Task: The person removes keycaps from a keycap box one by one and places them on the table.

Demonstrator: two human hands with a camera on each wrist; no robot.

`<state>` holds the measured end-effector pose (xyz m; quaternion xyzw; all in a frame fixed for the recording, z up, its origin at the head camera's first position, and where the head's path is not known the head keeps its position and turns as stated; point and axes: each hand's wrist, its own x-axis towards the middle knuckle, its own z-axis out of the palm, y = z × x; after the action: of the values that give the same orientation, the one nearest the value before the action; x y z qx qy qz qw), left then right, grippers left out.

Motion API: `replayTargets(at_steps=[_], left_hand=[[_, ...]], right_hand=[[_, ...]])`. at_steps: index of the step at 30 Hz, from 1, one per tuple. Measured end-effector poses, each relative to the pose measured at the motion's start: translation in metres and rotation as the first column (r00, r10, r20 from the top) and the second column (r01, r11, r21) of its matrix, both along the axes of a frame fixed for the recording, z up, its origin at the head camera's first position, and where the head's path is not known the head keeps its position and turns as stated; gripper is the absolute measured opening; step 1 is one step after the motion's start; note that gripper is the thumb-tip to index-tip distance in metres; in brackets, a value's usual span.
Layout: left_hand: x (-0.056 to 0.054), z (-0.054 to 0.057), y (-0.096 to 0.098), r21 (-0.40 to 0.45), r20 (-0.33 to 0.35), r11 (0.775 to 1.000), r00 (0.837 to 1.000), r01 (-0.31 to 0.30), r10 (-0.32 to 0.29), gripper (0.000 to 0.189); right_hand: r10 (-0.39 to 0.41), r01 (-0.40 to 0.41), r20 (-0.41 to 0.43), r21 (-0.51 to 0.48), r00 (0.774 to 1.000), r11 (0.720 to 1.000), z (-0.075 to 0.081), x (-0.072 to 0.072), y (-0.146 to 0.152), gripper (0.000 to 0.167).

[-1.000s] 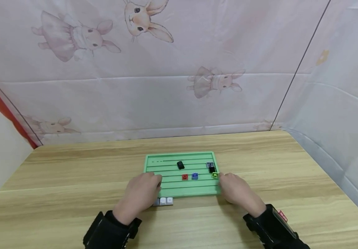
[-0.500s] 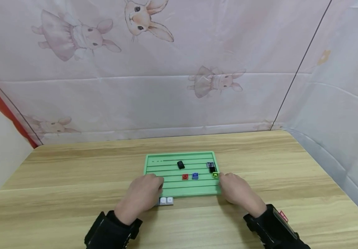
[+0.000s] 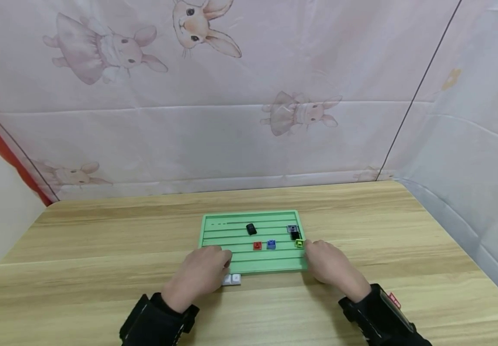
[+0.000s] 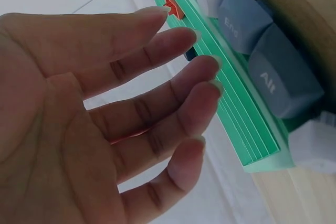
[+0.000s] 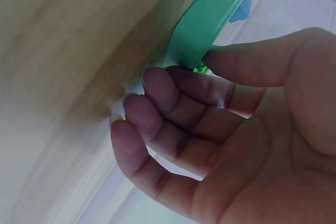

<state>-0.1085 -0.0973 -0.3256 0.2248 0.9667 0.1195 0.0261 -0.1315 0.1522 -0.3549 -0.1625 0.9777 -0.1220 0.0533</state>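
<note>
A green ridged tray (image 3: 262, 265) lies on the table. My left hand (image 3: 205, 270) is over its near left corner, beside a row of keycaps (image 3: 235, 279) along the near edge. In the left wrist view, dark keycaps marked End (image 4: 242, 20) and Alt (image 4: 283, 74) lie beyond the fingertips; nothing shows between the loosely bent fingers. My right hand (image 3: 329, 264) pinches the tray's right rim (image 5: 202, 22) between thumb and index finger. On the tray lie small square pieces: red (image 3: 257, 245), blue (image 3: 271, 244) and yellow-green (image 3: 299, 243).
A black piece (image 3: 251, 229) rests toward the back of the tray. A grey piece (image 3: 292, 228) and another black piece (image 3: 294, 236) sit near its right rim. The wooden table (image 3: 102, 250) meets a rabbit-print cloth wall (image 3: 214, 144) behind.
My left hand has shifted slightly right along the tray's near edge, covering more of the keycap row. My right hand and the tray have stayed in place.
</note>
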Motion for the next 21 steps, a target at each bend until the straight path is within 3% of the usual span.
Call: replayTargets(at_steps=[8,21], left_hand=[[0.0007,-0.0002,-0.0004,0.000,-0.015,1.000,1.000,0.022,-0.022,0.013],[0.0014,0.0019,0.0006,-0.003,-0.008,1.000,1.000,-0.009,0.009,0.009]], right_hand=[[0.005,-0.005,-0.009,-0.005,1.000,1.000,0.0004,0.0001,0.0000,0.012],[0.003,-0.003,-0.003,-0.012,1.000,1.000,0.0001,0.0008,-0.0003,0.013]])
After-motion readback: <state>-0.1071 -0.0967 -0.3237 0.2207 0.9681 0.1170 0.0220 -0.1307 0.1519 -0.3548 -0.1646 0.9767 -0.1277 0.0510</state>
